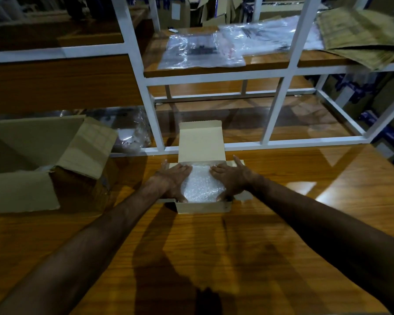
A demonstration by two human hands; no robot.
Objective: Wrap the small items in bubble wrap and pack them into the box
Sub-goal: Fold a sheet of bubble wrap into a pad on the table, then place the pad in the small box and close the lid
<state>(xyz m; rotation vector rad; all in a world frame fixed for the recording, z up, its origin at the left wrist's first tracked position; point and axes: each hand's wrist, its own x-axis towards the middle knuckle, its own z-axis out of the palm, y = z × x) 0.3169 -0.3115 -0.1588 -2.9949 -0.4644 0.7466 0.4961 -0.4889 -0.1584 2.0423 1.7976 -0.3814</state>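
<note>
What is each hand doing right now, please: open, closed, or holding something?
Left hand: open, fingers flat, pressing the bubble wrap into the small box.
Right hand: open, pressing the same wrap from the other side.

Bubble wrap [203, 183] is white, dimpled, in a pale tan box [200, 142]. Table [191, 246] is glossy orange-brown woodgrain. At 9 o'clock, carton [32, 155] is brown. At 12, frame [216, 76] is white.

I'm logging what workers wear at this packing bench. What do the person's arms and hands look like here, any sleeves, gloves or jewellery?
Both forearms are bare up to the frame edge, with no sleeves in view. The left hand and right hand are bare, without gloves. No watch, bracelet or ring shows, though the light is dim.
</note>
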